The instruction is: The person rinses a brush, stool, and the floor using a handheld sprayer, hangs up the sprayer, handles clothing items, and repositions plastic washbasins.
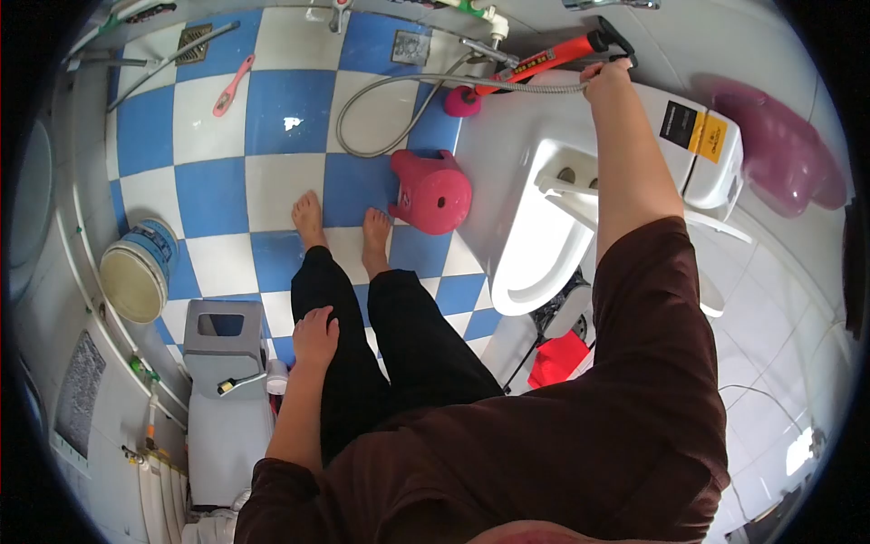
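Observation:
My right hand [609,78] reaches to the far right, fingers curled at the black handle [620,42] of a red drain plunger [553,60]. The plunger slants across a white fixture [507,150], its pink cup [462,102] at the lower left end. A metal shower hose [367,89] loops over the floor and runs up to the same hand; whether it is gripped too I cannot tell. My left hand [315,337] rests on my black trouser leg, fingers loosely extended and holding nothing.
A pink stool [437,195] stands right of my bare feet. A bucket [136,276] and grey bin [222,337] stand at left. A pink brush [234,86] lies on blue-and-white tiles [290,100]. A pink basin [770,145] leans on the right wall.

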`<state>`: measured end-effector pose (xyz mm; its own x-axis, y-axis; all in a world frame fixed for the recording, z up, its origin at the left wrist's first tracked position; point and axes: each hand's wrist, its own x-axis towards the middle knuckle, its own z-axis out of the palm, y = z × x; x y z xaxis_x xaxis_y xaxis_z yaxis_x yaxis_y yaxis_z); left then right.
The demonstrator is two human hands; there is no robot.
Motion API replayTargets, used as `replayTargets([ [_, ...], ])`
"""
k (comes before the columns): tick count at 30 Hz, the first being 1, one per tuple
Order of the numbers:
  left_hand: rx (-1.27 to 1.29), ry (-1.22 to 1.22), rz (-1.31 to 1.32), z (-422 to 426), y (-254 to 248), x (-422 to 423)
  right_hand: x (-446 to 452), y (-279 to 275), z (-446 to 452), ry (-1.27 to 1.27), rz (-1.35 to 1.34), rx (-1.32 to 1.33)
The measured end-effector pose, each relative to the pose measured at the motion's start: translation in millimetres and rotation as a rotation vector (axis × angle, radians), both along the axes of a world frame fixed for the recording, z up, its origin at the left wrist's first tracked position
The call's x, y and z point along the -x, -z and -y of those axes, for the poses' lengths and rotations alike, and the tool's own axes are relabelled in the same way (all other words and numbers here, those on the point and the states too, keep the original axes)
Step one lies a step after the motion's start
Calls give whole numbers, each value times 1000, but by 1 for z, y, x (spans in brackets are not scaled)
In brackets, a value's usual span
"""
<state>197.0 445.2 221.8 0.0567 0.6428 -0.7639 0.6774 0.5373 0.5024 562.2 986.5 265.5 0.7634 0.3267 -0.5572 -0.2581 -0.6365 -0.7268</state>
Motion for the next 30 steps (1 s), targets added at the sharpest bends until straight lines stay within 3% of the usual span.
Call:
replayTargets([
  [10, -3, -24, 38, 3, 3, 3, -10, 1, 14, -77, -135, -26],
  [22, -30, -26, 40, 8, 9, 7, 1, 4, 17, 26, -51, -10],
  [30, -160, -68, 18, -6, 1, 12, 11, 3, 49, -125, -81, -78],
])
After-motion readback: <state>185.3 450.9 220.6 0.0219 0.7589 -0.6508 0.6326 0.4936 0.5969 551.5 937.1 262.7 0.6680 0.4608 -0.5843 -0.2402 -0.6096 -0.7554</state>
